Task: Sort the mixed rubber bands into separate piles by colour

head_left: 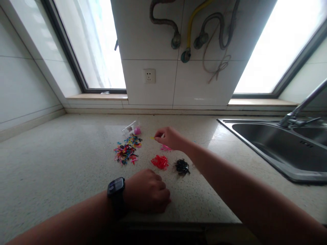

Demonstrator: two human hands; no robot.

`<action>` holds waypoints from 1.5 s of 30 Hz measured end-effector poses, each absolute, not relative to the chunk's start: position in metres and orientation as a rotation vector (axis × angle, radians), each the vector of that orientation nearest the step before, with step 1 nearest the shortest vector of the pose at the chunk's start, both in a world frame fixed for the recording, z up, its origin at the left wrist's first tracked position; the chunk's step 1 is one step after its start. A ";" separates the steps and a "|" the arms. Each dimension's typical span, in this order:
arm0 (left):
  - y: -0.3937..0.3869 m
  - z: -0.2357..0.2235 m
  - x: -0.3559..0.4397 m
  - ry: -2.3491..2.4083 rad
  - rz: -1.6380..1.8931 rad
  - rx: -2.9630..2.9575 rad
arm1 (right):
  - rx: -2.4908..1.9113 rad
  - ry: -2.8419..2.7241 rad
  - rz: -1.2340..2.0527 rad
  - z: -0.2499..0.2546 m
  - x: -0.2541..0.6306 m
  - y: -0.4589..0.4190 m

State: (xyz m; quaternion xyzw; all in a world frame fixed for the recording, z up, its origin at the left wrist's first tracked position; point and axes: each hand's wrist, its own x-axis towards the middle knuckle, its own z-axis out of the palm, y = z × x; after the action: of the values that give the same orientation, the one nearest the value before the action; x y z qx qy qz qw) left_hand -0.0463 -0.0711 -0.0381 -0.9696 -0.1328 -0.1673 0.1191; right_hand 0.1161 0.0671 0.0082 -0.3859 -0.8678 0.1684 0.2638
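Observation:
My right hand (167, 137) is closed in a pinch over the counter, with a small yellow rubber band (152, 137) at its fingertips. Resting near the counter's front edge, my left hand (148, 192) is curled into a fist, and its palm side is hidden. A mixed pile of coloured rubber bands (125, 151) lies to the left of my right hand. Below that hand are a pink group of bands (166, 148), partly covered by it, and a red pile (160, 162). A black pile (182, 166) sits right of the red one.
A clear plastic container (130, 128) lies on its side behind the mixed pile, with a pink ball-like piece (137, 130) at its end. The steel sink (255, 156) and faucet (293, 115) are at the right. A wall socket (149, 76) and hoses (190, 27) are behind the counter (76, 146).

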 end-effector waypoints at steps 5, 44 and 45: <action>-0.072 -0.035 -0.045 -0.406 -0.476 -2.843 | -1.064 -2.123 0.820 0.007 0.174 0.053; -0.066 -0.032 -0.036 -1.995 -1.810 -3.109 | -0.745 -2.392 0.906 0.006 0.183 -0.019; -0.066 -0.032 -0.036 -1.995 -1.802 -3.100 | -0.741 -2.396 0.900 0.006 0.183 -0.019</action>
State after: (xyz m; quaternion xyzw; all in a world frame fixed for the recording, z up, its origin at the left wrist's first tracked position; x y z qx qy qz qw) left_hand -0.0359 -0.0658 -0.0322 -0.6697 -0.4311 -0.3894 -0.4626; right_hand 0.1831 -0.0195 0.0064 -0.2703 -0.8737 0.3283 0.2364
